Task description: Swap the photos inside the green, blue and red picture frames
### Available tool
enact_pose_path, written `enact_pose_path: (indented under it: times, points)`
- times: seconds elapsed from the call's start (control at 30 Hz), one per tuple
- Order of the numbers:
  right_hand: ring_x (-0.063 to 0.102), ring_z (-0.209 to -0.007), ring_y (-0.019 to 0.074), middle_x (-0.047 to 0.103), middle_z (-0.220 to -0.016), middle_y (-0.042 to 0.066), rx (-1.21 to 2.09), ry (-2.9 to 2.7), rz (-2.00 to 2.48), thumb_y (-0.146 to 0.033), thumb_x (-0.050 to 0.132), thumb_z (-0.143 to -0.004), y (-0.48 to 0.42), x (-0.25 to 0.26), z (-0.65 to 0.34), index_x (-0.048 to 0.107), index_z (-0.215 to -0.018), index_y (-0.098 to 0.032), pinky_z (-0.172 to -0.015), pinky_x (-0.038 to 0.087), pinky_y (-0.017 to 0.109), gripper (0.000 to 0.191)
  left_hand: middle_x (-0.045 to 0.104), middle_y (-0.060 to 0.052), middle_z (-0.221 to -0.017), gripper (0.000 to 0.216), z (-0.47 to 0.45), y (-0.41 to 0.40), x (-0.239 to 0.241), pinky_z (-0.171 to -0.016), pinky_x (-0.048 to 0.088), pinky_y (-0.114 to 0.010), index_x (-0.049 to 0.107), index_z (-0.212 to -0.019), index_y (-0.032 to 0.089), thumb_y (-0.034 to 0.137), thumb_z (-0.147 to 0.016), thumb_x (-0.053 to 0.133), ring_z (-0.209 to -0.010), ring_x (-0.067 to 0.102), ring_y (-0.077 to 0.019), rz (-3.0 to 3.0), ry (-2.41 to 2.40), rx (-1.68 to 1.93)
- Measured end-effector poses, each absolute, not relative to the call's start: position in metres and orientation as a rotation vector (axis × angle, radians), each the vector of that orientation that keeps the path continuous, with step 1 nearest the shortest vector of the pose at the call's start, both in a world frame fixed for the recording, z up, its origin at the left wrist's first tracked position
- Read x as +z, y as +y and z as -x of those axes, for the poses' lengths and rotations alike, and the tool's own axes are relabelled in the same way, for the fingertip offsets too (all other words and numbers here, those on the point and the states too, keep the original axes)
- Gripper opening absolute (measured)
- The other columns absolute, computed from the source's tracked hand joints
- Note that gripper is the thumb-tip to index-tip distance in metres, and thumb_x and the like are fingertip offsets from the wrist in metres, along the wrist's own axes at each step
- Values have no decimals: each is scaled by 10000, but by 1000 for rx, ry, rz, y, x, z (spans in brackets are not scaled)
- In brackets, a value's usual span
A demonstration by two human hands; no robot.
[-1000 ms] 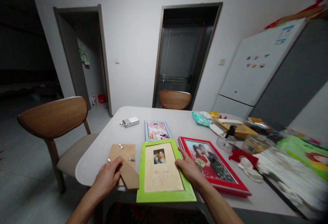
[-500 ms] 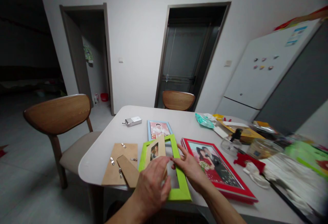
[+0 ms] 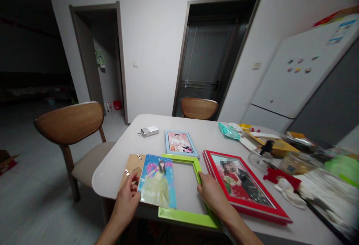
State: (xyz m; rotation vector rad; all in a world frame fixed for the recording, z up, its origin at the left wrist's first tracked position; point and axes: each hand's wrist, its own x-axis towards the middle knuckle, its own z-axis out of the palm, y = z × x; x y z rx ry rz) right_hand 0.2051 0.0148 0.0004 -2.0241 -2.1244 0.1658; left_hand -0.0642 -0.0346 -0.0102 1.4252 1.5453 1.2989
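A blue photo print (image 3: 157,183) of a figure in a pale green dress covers the left side of the lime-green picture frame (image 3: 187,218). My left hand (image 3: 127,196) holds the print's left edge, fingers curled, over a brown backing board (image 3: 131,162) with metal clips. Through the frame's opening the white tabletop shows. My right hand (image 3: 214,192) is closed around the frame's right side. Beyond it stands a light-blue framed photo (image 3: 179,142), lying flat, and to the right lies a red framed photo (image 3: 237,179).
A silver-and-white box-shaped object (image 3: 149,131) sits at the back left of the table. Clutter covers the right side: a teal packet (image 3: 228,131), a clear plastic container (image 3: 297,162) and white cloth (image 3: 322,190). Wooden chairs stand at left (image 3: 71,121) and behind (image 3: 199,108).
The beige card with a small picture has gone from sight. The blue print now shows at left with my left hand, which moved left. My right hand has moved down the frame's right side.
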Motion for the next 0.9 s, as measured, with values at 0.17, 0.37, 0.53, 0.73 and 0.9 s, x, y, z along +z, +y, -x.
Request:
enact_pose_path:
  times: [0.17, 0.37, 0.53, 0.73, 0.9]
  points:
    - [533, -801, 212, 577, -855, 158, 123, -2144, 2023, -114, 430, -697, 15, -5, -207, 557, -973, -56, -722, 365, 278, 310, 562, -57, -973, 460, 62, -39, -1, -709, 449, -313, 410, -1146, 159, 183, -686, 415, -731, 556, -158, -1783, 1714, 1071]
    - [457, -988, 244, 516, -1063, 170, 100, -2045, 1791, -180, 466, -695, 11, -2, -198, 533, -1057, -65, -863, 322, 325, 386, 545, -79, -1063, 410, 66, -40, -4, -846, 402, -346, 432, -1121, 151, 194, -714, 409, -975, 508, -203, -2003, 1827, 948]
    - [549, -616, 138, 613, -823, 76, 822, -1706, 1548, -233, 452, -691, 14, -7, -160, 438, -1161, -72, -641, 428, 269, 497, 501, -102, -1150, 418, 52, -44, -2, -944, 328, -412, 435, -1131, 153, 209, -717, 439, -1092, 429, -228, -2169, 1729, 973]
    - [513, -481, 97, 607, -611, 8, 1569, -1146, 1103, -176, 481, -599, 14, 7, -118, 571, -938, -91, -508, 415, 213, 361, 353, -100, -1310, 637, 24, -48, -7, -981, 270, -471, 366, -1224, 180, 143, -606, 516, -1199, 303, -270, -2354, 1493, 861]
    - [491, -499, 75, 604, -686, -4, 1482, -1150, 945, -299, 546, -651, -1, 51, -110, 537, -1000, -148, -446, 384, 175, 381, 377, -75, -1299, 569, 18, -38, 2, -1008, 237, -440, 393, -1212, 176, 54, -657, 379, -1209, 300, -221, -2304, 1412, 1187]
